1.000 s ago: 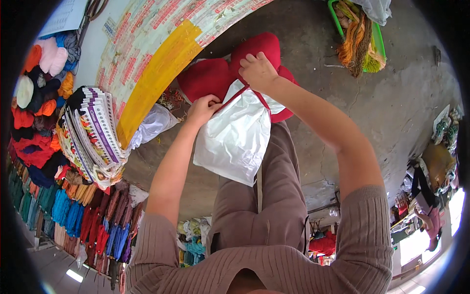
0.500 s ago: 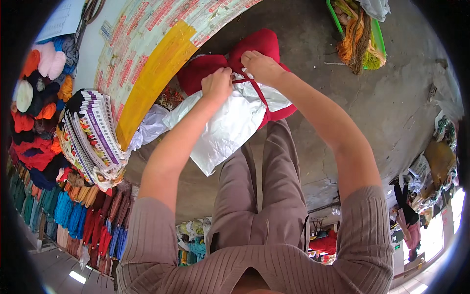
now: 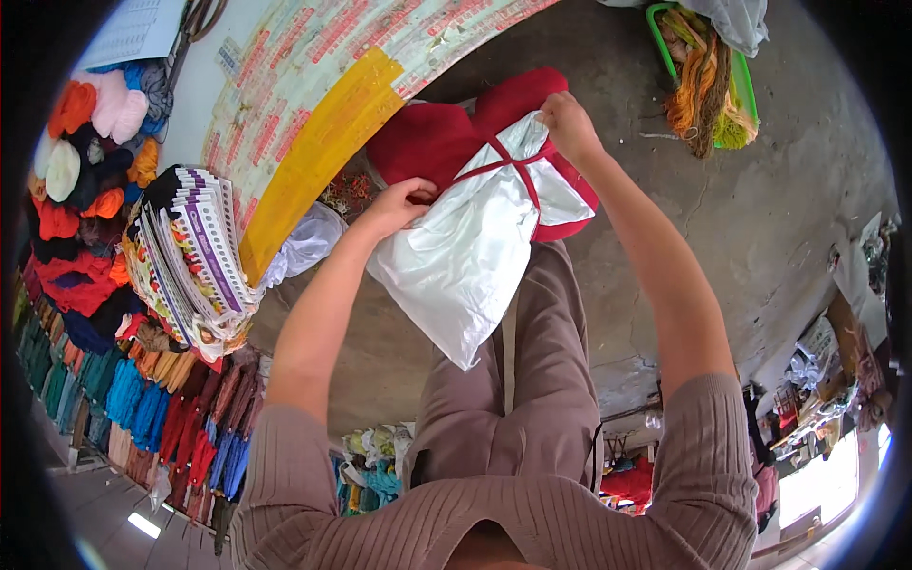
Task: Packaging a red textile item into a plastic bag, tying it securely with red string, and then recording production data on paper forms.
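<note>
White plastic lies over the near side of the dark red bundle, bound by a crossed red tie. At the bundle's right, the right hand's fingers pinch the plastic's corner; at its near left, the left hand's fingers curl, grip unclear. Right of the bundle, a green basket holds orange, brown and yellow-green yarn hanks.

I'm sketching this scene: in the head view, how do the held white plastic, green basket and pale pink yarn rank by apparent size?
Largest to smallest:
1. Held white plastic
2. Green basket, partly covered
3. Pale pink yarn
</note>
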Motion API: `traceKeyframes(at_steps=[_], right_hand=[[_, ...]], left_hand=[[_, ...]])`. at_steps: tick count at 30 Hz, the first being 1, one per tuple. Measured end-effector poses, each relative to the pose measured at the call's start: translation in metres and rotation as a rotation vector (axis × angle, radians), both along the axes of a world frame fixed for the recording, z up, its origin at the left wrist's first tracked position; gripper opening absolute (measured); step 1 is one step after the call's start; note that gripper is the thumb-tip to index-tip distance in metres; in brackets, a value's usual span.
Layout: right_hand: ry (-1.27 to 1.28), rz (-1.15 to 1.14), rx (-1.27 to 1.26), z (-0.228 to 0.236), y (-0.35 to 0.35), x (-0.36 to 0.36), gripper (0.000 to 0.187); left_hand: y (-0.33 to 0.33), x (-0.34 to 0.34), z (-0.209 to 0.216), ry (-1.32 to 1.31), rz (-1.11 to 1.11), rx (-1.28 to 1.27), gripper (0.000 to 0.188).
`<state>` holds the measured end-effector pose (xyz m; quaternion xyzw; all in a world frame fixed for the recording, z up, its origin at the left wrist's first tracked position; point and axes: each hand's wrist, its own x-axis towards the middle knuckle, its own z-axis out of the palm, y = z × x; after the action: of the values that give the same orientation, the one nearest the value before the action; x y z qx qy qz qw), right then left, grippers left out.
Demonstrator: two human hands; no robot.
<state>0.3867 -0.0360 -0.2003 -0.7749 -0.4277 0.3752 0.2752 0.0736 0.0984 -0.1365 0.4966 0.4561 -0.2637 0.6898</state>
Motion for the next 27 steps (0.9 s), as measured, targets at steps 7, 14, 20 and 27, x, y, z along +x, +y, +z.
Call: traceKeyframes(at_steps=[7, 14, 20, 27], right_hand=[[-0.246, 0.219, 0.34, 0.064, 0.017, -0.053, 0.032], [-0.304, 0.77, 0.002, 0.06, 0.025, -0.129, 0.035], [-0.45, 0.643, -0.022, 0.036, 0.027, -0.141, 0.017], [-0.496, 0.62, 0.016, 0.03, 0.023, -0.144, 0.011]], left_hand=[[-0.011, 0.034, 0.018, 0.113, -0.747, 0.531, 0.03], [-0.013, 0.001, 0.013, -0.014, -0.64, 0.747, 0.025], [0.018, -0.046, 0.012, -0.109, -0.133, 0.121, 0.03], [0.037, -0.053, 0.015, -0.152, -0.402, -0.047, 0.061]])
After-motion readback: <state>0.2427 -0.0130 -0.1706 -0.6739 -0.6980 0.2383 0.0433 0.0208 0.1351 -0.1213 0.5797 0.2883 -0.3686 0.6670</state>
